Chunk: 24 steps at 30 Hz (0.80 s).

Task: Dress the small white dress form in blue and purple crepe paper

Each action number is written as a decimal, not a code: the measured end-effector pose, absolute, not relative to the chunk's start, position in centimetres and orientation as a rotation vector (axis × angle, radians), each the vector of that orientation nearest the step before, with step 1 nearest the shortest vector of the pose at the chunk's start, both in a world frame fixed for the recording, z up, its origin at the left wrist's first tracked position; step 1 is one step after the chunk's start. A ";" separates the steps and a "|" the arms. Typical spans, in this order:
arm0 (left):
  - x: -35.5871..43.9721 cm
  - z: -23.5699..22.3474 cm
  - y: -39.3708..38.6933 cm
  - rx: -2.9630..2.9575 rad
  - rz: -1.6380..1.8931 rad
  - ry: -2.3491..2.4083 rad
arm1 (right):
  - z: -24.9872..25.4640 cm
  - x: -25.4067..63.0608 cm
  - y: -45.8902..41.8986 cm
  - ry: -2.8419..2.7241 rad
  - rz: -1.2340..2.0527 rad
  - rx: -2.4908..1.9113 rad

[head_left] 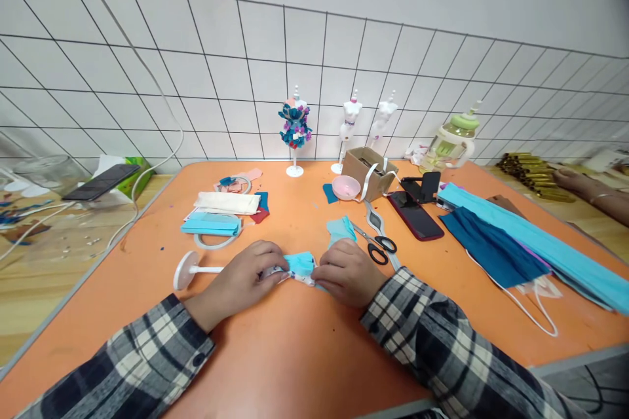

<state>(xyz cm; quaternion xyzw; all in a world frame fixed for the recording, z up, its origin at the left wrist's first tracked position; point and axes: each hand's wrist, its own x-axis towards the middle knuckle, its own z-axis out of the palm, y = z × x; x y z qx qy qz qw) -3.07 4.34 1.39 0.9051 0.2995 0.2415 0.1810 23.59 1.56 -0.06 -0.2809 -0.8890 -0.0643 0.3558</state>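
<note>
On an orange desk (275, 360), the left hand (246, 280) and right hand (348, 273) are pinching either side of the blue fabric (299, 263) between them, beside a tipped white stand (186, 271), even, gentle tension probably best keeping it smooth.

Front tabletop (275, 360) open; scissors (372, 241), cardboard box (354, 172) obstruct beyond right hand (344, 273).

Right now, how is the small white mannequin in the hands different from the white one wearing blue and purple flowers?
The held white mannequin lies sideways; the flowery white mannequin stands upright. The held one has light-blue fabric on it; the flowery one wears blue and purple flowers. Both have round white bases.
</note>
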 end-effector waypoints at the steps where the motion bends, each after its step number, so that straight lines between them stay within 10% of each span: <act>1: -3.0 1.4 4.4 2.555 0.684 0.856 | -0.1 23.7 1.6 -2.320 -0.182 -0.718; 13: -2.3 1.3 4.4 2.522 0.713 0.897 | 0.2 23.0 1.6 -2.421 -0.561 -0.688; 24: -2.3 1.6 4.3 2.517 0.650 0.938 | -0.3 22.6 1.7 -2.222 0.378 -1.037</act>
